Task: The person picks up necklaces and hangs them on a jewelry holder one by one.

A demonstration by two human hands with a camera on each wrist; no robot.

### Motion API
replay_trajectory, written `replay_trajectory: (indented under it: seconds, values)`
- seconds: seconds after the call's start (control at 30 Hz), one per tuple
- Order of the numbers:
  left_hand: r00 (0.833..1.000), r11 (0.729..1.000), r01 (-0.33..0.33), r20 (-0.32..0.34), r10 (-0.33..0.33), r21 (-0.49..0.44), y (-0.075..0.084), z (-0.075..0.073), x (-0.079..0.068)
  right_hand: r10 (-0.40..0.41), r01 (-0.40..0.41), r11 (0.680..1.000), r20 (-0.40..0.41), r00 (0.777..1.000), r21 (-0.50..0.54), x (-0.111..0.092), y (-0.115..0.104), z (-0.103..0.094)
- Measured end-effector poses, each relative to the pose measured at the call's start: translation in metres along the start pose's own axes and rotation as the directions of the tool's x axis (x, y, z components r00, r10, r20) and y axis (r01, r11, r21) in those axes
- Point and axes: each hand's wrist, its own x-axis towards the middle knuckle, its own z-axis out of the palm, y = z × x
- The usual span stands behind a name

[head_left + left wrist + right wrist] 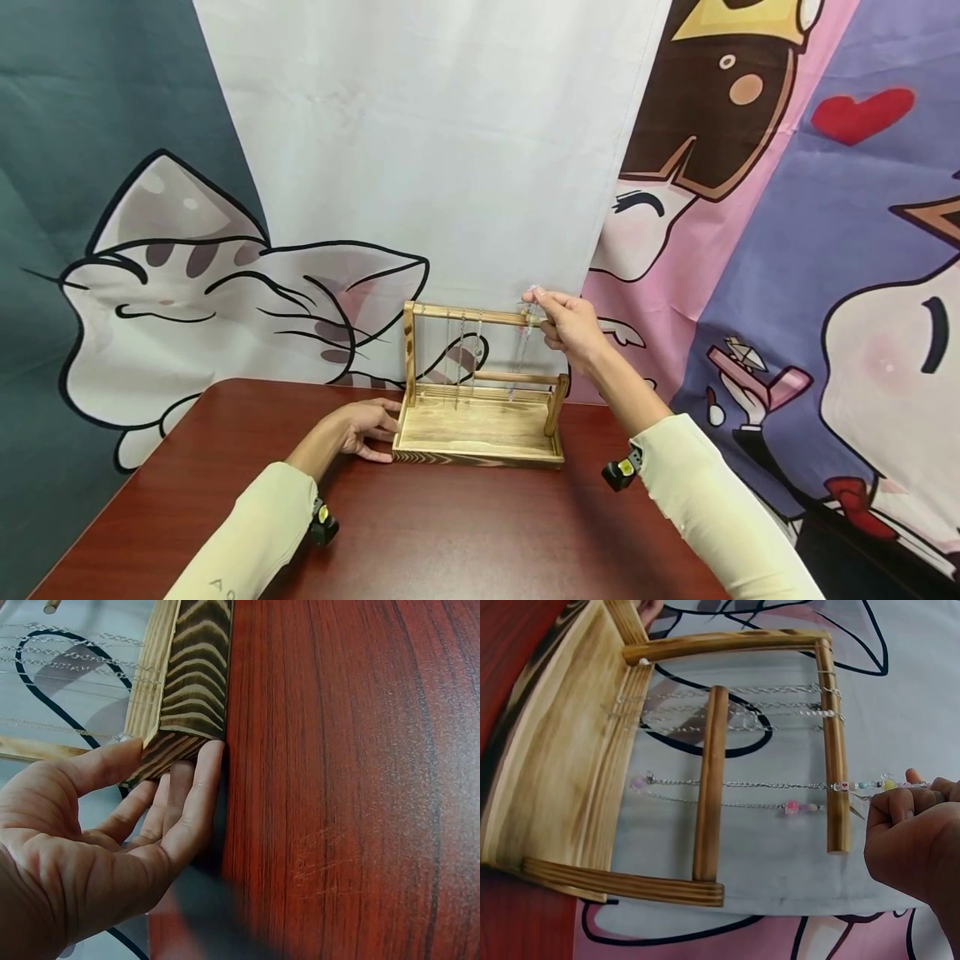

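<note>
A wooden jewelry stand (480, 457) with a shallow tray and two bars stands on the table. My left hand (369, 427) holds the tray's left end, with the thumb (112, 761) at the rim and the fingers against the outer side. At the upper bar's (835, 750) free right end, my right hand (572, 327) pinches a beaded chain necklace (791, 807). Two strands of it run down from the hand past the bar, with pink, yellow and purple beads. The fingertips are partly hidden in the right wrist view.
Several thin silver chains (461, 358) hang from the upper bar's left part. The lower bar (711, 787) joins a short right post (556, 406). Behind the red-brown table (450, 533) hangs a cartoon-printed cloth (450, 150).
</note>
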Motion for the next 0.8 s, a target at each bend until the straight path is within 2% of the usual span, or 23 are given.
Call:
replay_trajectory:
  seconds: [0.53,0.8]
  values:
    - [1.000,1.000,0.010,-0.004,-0.010,-0.007,0.001,0.000,-0.002,0.043,-0.044,0.998,0.024,0.999,0.044,0.001,0.015,0.024]
    - [1.000,1.000,0.015,-0.004,-0.015,-0.010,0.002,0.000,-0.001,0.055,-0.056,0.998,0.039,0.998,0.022,0.000,0.021,0.031]
